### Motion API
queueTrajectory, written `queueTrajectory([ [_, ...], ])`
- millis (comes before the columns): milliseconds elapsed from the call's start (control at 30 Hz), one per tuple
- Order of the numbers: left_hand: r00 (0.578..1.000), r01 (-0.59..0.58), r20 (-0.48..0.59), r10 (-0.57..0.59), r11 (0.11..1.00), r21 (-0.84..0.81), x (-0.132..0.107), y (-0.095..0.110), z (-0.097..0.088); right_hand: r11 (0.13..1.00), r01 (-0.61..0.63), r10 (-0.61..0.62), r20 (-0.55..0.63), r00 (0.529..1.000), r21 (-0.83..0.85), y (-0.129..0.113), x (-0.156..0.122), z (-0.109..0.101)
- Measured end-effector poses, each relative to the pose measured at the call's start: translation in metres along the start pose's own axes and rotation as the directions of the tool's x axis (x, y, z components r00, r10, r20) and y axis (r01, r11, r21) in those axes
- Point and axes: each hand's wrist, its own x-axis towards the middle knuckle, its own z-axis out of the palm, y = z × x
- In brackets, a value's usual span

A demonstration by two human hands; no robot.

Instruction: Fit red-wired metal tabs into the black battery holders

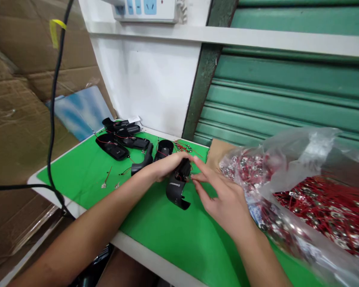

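Observation:
My left hand (174, 164) is closed around the upper part of a black plastic housing (176, 192). Pale lettering shows on its curved lower end, and its hollow side faces right. My right hand (224, 195) comes in from the right, its index finger near the top of the housing. Between its thumb and middle finger is a small shiny metal piece (191, 175), at the housing's edge; its exact shape is too small to tell. Just behind the left hand stands another black housing (164, 148), and a curved black handle part (143, 160) lies left of it.
More black housings with red wires (112, 146) lie at the table's far left. Loose wired contacts (104, 184) are on the green mat (155, 227). Clear plastic bags (287, 191) of red-wired metal contacts fill the right. A black cable (52, 131) hangs at left.

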Motion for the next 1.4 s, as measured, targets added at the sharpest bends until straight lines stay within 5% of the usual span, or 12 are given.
queueTrajectory([
  [300, 0.998, 0.036, 0.044, -0.034, 0.999, -0.031, 0.005, 0.000, -0.006, 0.995, 0.073, -0.075, -0.037, 0.996, -0.071, 0.000, 0.000, 0.003],
  [833, 0.993, 0.031, 0.114, -0.022, 0.997, -0.072, 0.008, -0.005, -0.008, 0.997, 0.013, -0.012, 0.008, 1.000, -0.082, -0.004, -0.001, 0.005],
  [1067, 0.998, -0.005, 0.066, 0.009, 0.999, -0.048, 0.003, -0.004, -0.002, 0.977, -0.160, 0.176, -0.109, 0.978, 0.144, -0.009, 0.004, 0.008],
  [1400, 0.994, -0.034, 0.102, 0.040, 0.998, -0.059, 0.002, -0.004, 0.001, 0.823, -0.381, 0.449, -0.072, 0.891, 0.421, -0.012, 0.005, 0.022],
])
